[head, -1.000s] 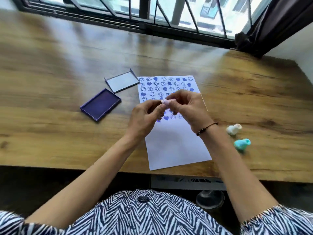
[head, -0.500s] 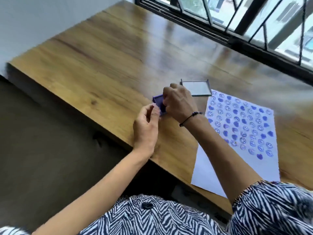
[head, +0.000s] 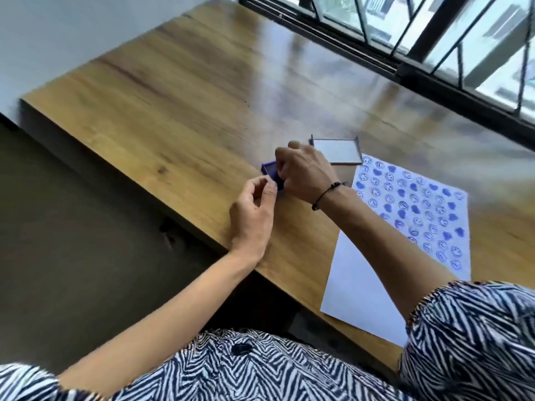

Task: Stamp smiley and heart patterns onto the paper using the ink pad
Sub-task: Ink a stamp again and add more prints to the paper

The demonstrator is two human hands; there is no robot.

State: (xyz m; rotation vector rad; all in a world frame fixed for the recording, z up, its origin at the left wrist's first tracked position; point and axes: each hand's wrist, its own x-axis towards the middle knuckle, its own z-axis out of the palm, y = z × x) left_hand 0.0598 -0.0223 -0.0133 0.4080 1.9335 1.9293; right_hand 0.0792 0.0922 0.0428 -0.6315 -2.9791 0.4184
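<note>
Since a second ago, when both my hands met over the middle of the paper, my view had swung left and my hands had gone across to the ink pad; over the last half second they barely shifted. At the centre of the frame, my left hand (head: 253, 215) hovered just beside the near end of the ink pad (head: 272, 174), thumb and forefinger curled close together, the other fingers loose; I could not tell whether they pinched anything. Just right of it, my right hand (head: 304, 172) was bunched down over the purple ink pad, fingers drawn together, hiding most of the pad and whatever it gripped, so its hold I could not tell. A dark bead bracelet (head: 325, 193) circled that wrist. Behind the hand lay the pad's lid (head: 337, 150), open side up. Further right the paper (head: 367, 287) lay on the wooden table (head: 173, 111), its far half covered in rows of blue smileys and hearts, its near half blank. No readable writing or brand showed anywhere.
</note>
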